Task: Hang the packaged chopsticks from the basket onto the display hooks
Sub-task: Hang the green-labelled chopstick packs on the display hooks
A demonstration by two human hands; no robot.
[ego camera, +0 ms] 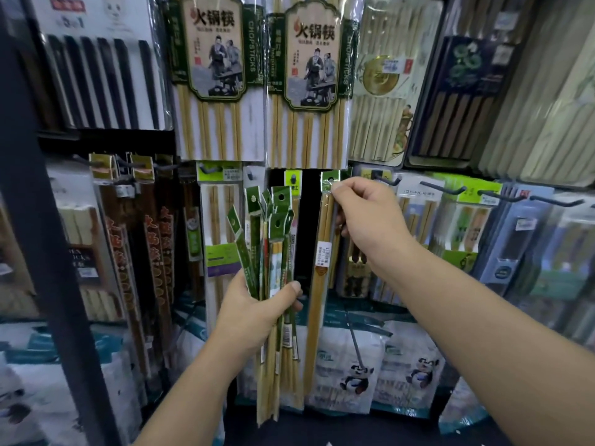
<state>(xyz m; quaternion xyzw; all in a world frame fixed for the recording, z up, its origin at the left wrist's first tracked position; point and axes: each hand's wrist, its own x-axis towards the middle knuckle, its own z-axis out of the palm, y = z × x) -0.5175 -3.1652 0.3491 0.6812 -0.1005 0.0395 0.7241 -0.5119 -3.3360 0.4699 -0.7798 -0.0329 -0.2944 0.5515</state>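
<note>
While right hand (363,220) pinches header of one pack (322,252), left hand (254,313) curls round bundle (273,252); keep header square, thread hole fully onto hook, unseen here, before releasing.

Left hand (254,312) gripped bunch (273,252) of green-headed chopstick packs at mid-length, headers fanned upward. Right hand (370,217) pinched header of single pack (323,252); pack hung upright just right of bunch, apart from it. Whether header sat on hook: not discernible. Dark hooks (446,188) projected right of hand. Bamboo packs (212,123) hung above, panda bags (351,365) below.
</note>
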